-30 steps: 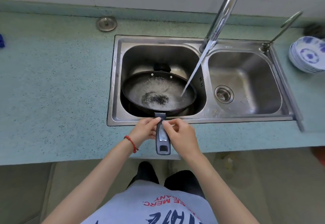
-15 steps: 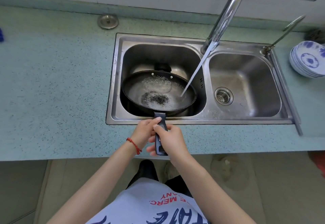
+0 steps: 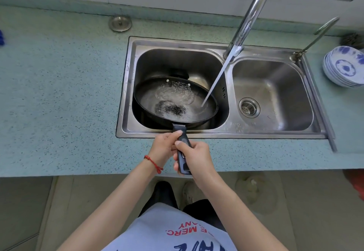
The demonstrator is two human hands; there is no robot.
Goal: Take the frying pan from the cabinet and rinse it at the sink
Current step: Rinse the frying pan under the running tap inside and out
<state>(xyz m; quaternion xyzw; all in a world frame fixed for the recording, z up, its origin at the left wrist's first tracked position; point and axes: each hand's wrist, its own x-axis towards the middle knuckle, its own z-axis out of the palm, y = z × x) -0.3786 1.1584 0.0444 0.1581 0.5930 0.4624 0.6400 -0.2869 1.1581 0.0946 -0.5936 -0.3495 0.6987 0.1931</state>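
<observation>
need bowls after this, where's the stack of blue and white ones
In the head view, the stack of bowls sits on the counter at the far right, just beyond the sink and its right basin.

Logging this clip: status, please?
Left hand and right hand both grip the handle. Pan over left basin, under running water. Nothing in the way.

Bare forearms, no sleeves. Thin red cord bracelet [image 3: 154,163] on left wrist. Light grey T-shirt [image 3: 173,233], red and dark blue lettering, below bracelet. Dark trousers [image 3: 163,197]; pale shoe [image 3: 188,191] just beside them.
</observation>
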